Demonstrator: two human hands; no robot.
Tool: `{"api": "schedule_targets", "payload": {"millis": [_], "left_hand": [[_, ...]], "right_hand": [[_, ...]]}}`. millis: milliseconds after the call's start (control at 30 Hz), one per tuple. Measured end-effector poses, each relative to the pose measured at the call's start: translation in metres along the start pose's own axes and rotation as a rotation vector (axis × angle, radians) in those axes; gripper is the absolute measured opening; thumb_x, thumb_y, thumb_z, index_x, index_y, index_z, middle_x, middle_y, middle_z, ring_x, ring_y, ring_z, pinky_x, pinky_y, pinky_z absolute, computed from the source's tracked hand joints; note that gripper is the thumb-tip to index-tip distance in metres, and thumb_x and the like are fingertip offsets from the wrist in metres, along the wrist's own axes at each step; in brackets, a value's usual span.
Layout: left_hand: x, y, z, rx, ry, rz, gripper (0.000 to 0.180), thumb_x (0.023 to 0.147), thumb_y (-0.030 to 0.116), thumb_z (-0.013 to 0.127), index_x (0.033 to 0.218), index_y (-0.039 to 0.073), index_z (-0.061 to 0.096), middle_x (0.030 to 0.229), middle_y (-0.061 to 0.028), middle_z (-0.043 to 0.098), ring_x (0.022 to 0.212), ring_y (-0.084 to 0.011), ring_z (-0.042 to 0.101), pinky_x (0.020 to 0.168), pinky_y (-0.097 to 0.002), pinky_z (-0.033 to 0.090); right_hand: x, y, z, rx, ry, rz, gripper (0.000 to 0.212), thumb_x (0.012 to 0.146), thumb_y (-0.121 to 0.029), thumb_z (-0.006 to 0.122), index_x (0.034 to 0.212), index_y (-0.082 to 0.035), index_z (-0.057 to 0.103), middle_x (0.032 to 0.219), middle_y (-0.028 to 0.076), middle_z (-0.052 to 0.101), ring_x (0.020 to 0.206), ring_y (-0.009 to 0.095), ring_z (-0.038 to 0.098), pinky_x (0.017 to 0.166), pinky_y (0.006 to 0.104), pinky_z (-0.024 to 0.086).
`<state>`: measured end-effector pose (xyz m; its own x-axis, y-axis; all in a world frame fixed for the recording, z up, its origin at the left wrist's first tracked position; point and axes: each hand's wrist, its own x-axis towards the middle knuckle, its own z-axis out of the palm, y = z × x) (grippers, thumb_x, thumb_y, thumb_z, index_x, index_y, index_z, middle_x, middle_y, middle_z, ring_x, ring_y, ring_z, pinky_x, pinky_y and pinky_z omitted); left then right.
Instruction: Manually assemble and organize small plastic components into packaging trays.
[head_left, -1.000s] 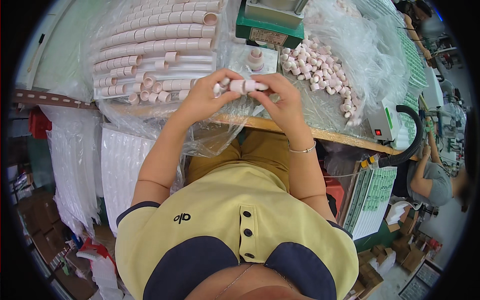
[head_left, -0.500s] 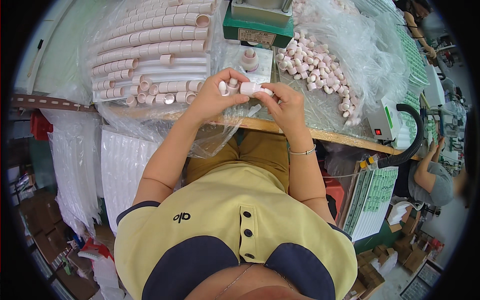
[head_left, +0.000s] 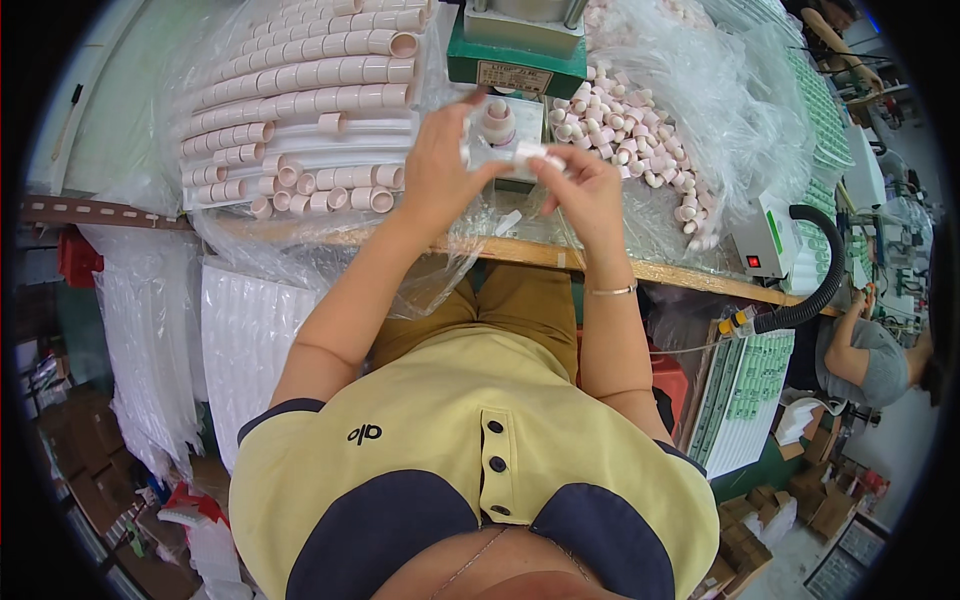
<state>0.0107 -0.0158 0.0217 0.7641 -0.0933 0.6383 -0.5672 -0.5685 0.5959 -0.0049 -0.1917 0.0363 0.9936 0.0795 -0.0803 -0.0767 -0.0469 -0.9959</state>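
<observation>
A small, pale cap (head_left: 530, 152) is being pinched at the fingertips of the right grip (head_left: 585, 190), its outline being blurred and its exact tilt being obscured. Near it, a pink piece (head_left: 497, 120) is being supported upright on a plate (head_left: 531, 118), its wide body being topped by a narrower, rounded end; the left grip (head_left: 440, 165) is being held just beside it.

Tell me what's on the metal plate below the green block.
A pale pink piece stands on the metal plate; whatever the green block and left hand cover can't be seen.
</observation>
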Motion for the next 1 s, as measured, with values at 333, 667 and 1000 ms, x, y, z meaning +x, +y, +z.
{"api": "schedule_targets", "payload": {"millis": [333,667,1000], "left_hand": [[-0.008,-0.017,-0.019,-0.57,0.091,-0.48,0.06,0.07,0.006,0.077,0.121,0.005,0.046,0.095,-0.0046,0.06,0.087,-0.0114,0.058,0.078,-0.0255,0.048],[-0.032,0.01,-0.023,-0.922,-0.262,-0.604,0.079,0.071,0.001,0.074,0.137,0.009,0.03,0.102,-0.0059,0.056,0.094,-0.0131,0.055,0.08,-0.0266,0.048],[-0.103,0.105,0.125,-1.107,-1.012,-0.573,0.061,0.073,-0.002,0.069,0.127,0.005,0.042,0.099,-0.0114,0.062,0.08,-0.0156,0.063,0.065,-0.0276,0.054]], "right_hand": [[0.069,0.0,0.03,-0.82,0.11,-0.377,0.032,0.063,-0.027,0.072,0.089,-0.011,0.066,0.088,0.008,0.063,0.079,0.031,0.062,0.068,0.0396,0.05],[0.016,0.014,0.008,-0.525,0.19,-0.355,0.046,0.074,-0.03,0.073,0.109,-0.003,0.06,0.092,0.011,0.056,0.067,0.018,0.059,0.061,0.0297,0.048],[-0.162,0.074,-0.099,-0.112,0.188,0.233,0.041,0.099,-0.033,0.04,0.102,0.001,0.063,0.062,0.002,0.059,0.049,0.007,0.053,0.041,0.0185,0.037]]}}
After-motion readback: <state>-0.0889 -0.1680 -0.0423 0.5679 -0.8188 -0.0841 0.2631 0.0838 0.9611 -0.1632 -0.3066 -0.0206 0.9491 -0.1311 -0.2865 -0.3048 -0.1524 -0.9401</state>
